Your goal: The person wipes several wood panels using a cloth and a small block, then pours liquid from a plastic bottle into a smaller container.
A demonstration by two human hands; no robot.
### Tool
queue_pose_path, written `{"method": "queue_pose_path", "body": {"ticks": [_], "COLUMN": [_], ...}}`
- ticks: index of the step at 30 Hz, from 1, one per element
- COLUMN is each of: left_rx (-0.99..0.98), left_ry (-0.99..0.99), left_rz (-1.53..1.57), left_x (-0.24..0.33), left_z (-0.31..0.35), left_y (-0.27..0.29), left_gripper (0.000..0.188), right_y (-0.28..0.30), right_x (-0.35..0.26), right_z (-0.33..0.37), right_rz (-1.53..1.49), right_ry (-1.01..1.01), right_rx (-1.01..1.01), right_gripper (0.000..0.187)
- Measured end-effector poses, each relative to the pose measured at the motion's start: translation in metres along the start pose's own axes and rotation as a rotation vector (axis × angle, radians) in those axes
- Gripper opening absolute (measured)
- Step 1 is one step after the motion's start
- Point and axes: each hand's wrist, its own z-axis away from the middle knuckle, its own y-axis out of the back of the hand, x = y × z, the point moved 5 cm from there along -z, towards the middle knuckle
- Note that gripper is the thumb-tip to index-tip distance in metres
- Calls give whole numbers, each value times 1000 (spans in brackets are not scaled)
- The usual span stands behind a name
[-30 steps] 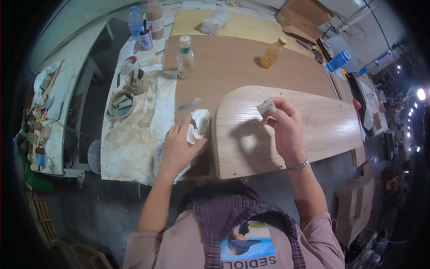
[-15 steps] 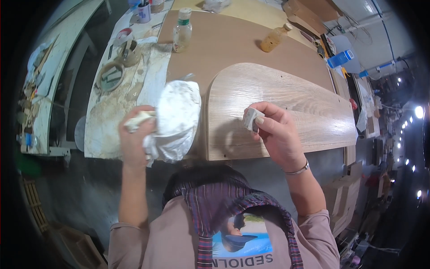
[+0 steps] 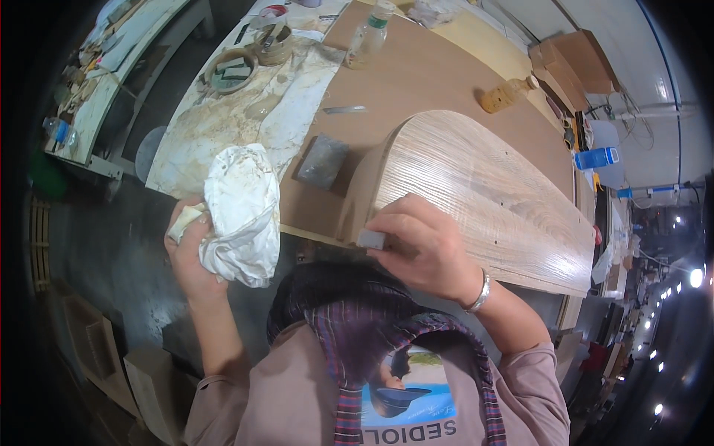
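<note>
A crumpled, stained white cloth (image 3: 242, 215) is gripped in my left hand (image 3: 195, 249), out in front of the table's near edge. Between the thumb and fingers of my right hand (image 3: 424, 245) is a small pale grey block (image 3: 371, 239). That block is at the near left corner of a wood-grain board (image 3: 476, 178) with a rounded end; whether it touches the edge I cannot tell. The board lies raised on the brown table surface. Left of it sits a grey rectangular block (image 3: 323, 161).
A clear bottle with a green label (image 3: 368, 41) and a bottle of amber liquid (image 3: 508, 96) stand farther back. At the left are a tape roll holding small pieces (image 3: 232, 71) and stained paper (image 3: 216, 119). A blue bottle (image 3: 596, 158) lies at the right.
My right hand has moved left and down with the small block to the board's corner. My left hand and the cloth have shifted left, uncovering the grey block. The view has turned.
</note>
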Motion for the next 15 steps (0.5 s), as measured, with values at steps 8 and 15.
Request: {"method": "queue_pose_path", "body": {"ticks": [8,15], "left_rx": [118,130], "left_ry": [-10,51], "left_rz": [-7,5], "left_x": [-2,-15], "left_z": [18,23], "left_y": [-10,0], "left_gripper": [21,21], "right_y": [8,6], "right_x": [37,18], "right_z": [-18,-12], "right_rz": [108,-70], "right_ry": [-99,-144], "right_rx": [162,6], "right_gripper": [25,24]}}
